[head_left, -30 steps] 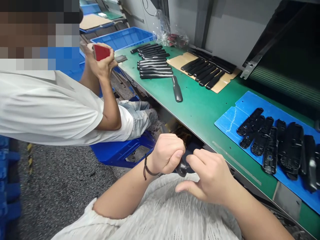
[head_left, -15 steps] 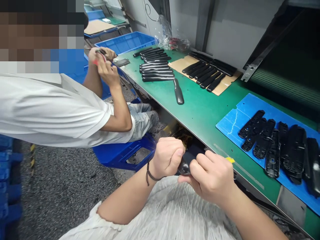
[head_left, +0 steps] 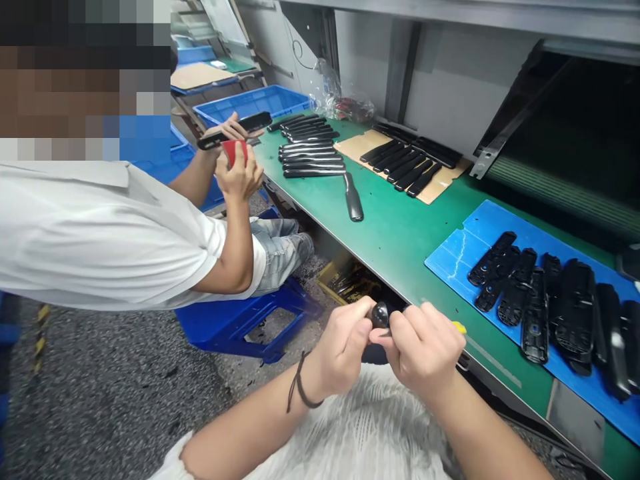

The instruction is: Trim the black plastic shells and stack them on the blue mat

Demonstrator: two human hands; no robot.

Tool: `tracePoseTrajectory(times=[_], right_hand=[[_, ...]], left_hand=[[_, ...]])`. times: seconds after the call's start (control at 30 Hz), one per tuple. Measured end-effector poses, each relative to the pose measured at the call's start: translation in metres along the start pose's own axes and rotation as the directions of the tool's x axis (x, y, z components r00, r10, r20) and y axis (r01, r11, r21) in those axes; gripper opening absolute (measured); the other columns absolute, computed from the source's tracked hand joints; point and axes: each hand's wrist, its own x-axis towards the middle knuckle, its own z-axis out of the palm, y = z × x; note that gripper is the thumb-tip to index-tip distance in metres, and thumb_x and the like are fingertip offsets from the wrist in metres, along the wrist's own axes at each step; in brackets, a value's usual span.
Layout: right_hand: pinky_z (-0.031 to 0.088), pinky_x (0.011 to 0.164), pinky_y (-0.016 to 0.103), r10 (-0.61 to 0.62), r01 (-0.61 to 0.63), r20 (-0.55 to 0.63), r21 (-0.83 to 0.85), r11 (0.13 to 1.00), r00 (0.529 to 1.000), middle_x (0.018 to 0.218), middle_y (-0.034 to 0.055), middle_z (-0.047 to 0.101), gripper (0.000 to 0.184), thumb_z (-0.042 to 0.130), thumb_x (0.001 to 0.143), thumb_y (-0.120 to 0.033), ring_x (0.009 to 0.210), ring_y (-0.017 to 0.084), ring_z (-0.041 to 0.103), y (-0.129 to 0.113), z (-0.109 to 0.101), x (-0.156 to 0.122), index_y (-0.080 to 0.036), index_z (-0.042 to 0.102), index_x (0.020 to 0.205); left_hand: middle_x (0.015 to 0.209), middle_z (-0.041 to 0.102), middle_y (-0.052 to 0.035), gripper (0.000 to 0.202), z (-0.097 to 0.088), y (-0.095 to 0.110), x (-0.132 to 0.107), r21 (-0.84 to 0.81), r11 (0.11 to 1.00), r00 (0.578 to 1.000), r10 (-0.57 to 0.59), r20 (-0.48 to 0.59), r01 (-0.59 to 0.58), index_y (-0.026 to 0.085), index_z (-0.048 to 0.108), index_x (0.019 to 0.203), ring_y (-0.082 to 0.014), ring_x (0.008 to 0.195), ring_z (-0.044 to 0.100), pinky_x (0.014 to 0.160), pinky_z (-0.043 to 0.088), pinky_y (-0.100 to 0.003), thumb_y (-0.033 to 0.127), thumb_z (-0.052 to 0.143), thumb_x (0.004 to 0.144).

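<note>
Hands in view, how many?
4: the person's left hand and right hand pinching a black plastic part; a co-worker's nearer hand and farther hand beside the green bench.

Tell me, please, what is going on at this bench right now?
The person's left hand and right hand pinch a small black plastic part between their fingers, just off the edge of a green workbench. Nearby, a co-worker's hands hold a black strip and a red piece. Rows of black plastic parts lie along the bench, some on a cardboard sheet and others on a blue mat.
</note>
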Motion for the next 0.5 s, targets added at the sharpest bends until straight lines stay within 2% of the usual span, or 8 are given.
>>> tracePoseTrajectory(times=[0.07,0.1,0.2,0.27,0.33,0.43,0.5], right_hand=[[0.022,0.059,0.035,0.084,-0.084,0.009,0.146,0.986,0.996,0.061,-0.0010,0.041,0.039,0.047,0.109,-0.039,0.062,0.016,0.030,0.004,0.001,0.003,-0.021,0.055,0.075],[0.024,0.059,0.034,0.116,-0.117,0.020,0.218,0.969,0.993,0.063,-0.0015,0.042,0.034,0.049,0.108,-0.034,0.062,0.015,0.032,0.006,0.001,0.004,-0.021,0.054,0.078],[0.032,0.062,0.029,0.162,-0.174,0.064,0.399,0.900,0.985,0.072,-0.0010,0.050,0.013,0.049,0.105,-0.016,0.064,0.013,0.041,0.014,-0.003,0.008,-0.020,0.058,0.096],[0.036,0.064,0.028,0.140,-0.186,0.134,0.445,0.876,0.981,0.080,0.0007,0.055,0.012,0.048,0.105,-0.015,0.069,0.013,0.047,0.020,-0.010,0.011,-0.018,0.058,0.111],[0.036,0.065,0.028,0.076,-0.172,0.233,0.424,0.889,0.970,0.081,0.0009,0.056,0.012,0.054,0.106,-0.026,0.071,0.014,0.048,0.028,-0.018,0.016,-0.017,0.059,0.111],[0.032,0.063,0.029,-0.009,-0.149,0.369,0.398,0.905,0.929,0.076,-0.0007,0.054,0.036,0.055,0.104,-0.054,0.067,0.014,0.045,0.033,-0.029,0.024,-0.019,0.059,0.096],[0.029,0.061,0.029,-0.027,-0.155,0.416,0.396,0.905,0.909,0.073,-0.0018,0.052,0.046,0.051,0.103,-0.063,0.065,0.013,0.043,0.032,-0.033,0.031,-0.019,0.057,0.089]], left_hand=[[0.079,0.055,-0.0035,0.045,0.002,0.000,-0.002,-0.138,0.988,0.992,-0.044,0.121,0.061,0.017,0.054,0.090,-0.0154,0.069,0.049,0.067,0.040,-0.030,0.052,0.034,0.109],[0.079,0.055,-0.0033,0.045,0.004,-0.001,-0.003,-0.210,0.972,0.987,-0.081,0.138,0.109,0.017,0.055,0.093,-0.0150,0.069,0.048,0.066,0.041,-0.029,0.054,0.036,0.108],[0.067,0.048,0.0017,0.046,0.007,-0.006,-0.005,-0.435,0.866,0.969,-0.217,0.115,0.245,0.017,0.055,0.094,-0.0117,0.055,0.041,0.053,0.036,-0.025,0.057,0.036,0.108],[0.061,0.045,0.0034,0.049,0.006,-0.008,-0.006,-0.484,0.834,0.964,-0.240,0.115,0.266,0.016,0.058,0.095,-0.0105,0.050,0.037,0.049,0.031,-0.024,0.058,0.035,0.108],[0.061,0.046,0.0020,0.054,0.001,-0.007,-0.005,-0.410,0.888,0.978,-0.186,0.097,0.209,0.014,0.062,0.092,-0.0103,0.051,0.038,0.050,0.031,-0.025,0.059,0.037,0.108],[0.062,0.049,-0.0004,0.060,-0.009,-0.002,-0.003,-0.249,0.966,0.996,-0.048,0.069,0.064,0.013,0.065,0.082,-0.0107,0.053,0.041,0.054,0.031,-0.027,0.060,0.037,0.107],[0.062,0.049,-0.0008,0.061,-0.013,0.000,-0.002,-0.209,0.978,0.997,0.001,0.073,0.014,0.014,0.065,0.080,-0.0115,0.054,0.042,0.055,0.031,-0.029,0.060,0.036,0.107]])
